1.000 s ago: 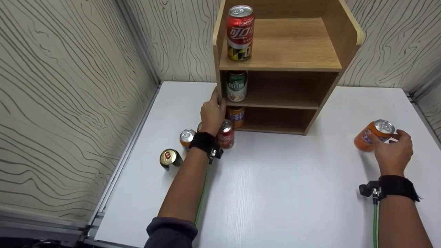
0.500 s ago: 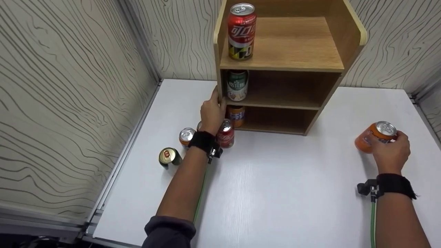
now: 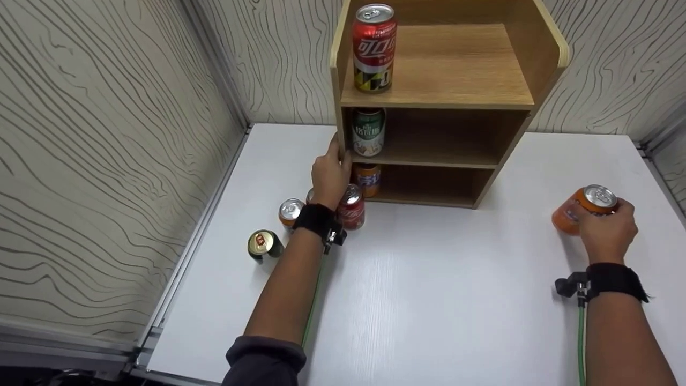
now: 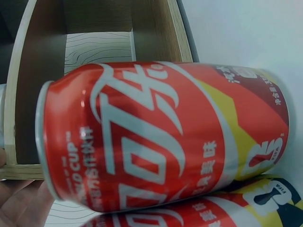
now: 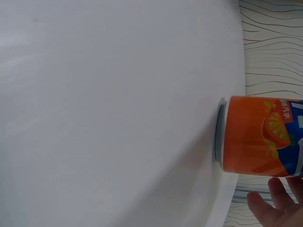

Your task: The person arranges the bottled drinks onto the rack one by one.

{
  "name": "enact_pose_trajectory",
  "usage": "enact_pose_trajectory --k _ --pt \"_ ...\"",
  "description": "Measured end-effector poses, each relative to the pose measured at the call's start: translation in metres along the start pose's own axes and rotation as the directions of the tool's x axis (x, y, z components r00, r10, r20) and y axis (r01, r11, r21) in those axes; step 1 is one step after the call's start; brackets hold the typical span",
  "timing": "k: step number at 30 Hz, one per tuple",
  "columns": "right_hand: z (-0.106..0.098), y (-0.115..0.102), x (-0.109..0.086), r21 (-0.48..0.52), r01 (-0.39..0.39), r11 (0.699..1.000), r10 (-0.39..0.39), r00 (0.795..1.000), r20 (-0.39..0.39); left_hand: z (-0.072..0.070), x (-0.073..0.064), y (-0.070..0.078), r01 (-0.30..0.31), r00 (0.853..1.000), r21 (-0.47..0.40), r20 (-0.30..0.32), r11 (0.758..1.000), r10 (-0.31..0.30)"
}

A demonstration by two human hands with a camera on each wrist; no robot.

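Note:
At the right of the head view, my right hand (image 3: 608, 230) holds an orange soda can (image 3: 568, 219), thumb on its near side. In the right wrist view the can (image 5: 258, 135) is close to the table, and several fingers (image 5: 279, 203) show beside it; whether its base touches cannot be told. My left hand (image 3: 329, 179) grips the left side panel of the wooden shelf (image 3: 437, 104), fingers along the outside and thumb at the front edge. Just below that hand stands a red cola can (image 3: 352, 212), large in the left wrist view, with another red can (image 4: 199, 215) beside it.
On the shelf's left side stand a red can (image 3: 374, 51) on top, a green-and-white can (image 3: 368, 133) in the middle and an orange can (image 3: 368, 179) at the bottom. An orange can (image 3: 291, 212) and a dark green can (image 3: 265, 245) stand near the left arm.
The fingers of my right hand have drawn in closer around the orange can, which stays nearly in place. My left hand keeps its position on the shelf panel.

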State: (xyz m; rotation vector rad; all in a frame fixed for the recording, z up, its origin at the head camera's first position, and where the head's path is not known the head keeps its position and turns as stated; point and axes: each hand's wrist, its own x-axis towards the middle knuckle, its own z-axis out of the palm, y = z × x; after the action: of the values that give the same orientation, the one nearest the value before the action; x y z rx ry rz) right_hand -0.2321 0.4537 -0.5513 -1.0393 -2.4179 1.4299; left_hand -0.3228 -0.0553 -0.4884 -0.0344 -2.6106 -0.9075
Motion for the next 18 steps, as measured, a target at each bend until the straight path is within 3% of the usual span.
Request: enact_pose_trajectory --k 12,18 --pt "0.001 -0.0016 -0.001 0.06 -0.041 0.997 0.043 0.999 -0.022 -0.0001 -0.0007 0.0011 -0.016 1.0 0.0 -0.005 1.0 0.016" --pt "0.0012 -0.0068 -0.0062 0.09 -0.015 0.996 0.019 0.999 -0.049 -0.0014 -0.0008 0.0013 -0.014 1.0 -0.002 -0.007 1.0 0.014"
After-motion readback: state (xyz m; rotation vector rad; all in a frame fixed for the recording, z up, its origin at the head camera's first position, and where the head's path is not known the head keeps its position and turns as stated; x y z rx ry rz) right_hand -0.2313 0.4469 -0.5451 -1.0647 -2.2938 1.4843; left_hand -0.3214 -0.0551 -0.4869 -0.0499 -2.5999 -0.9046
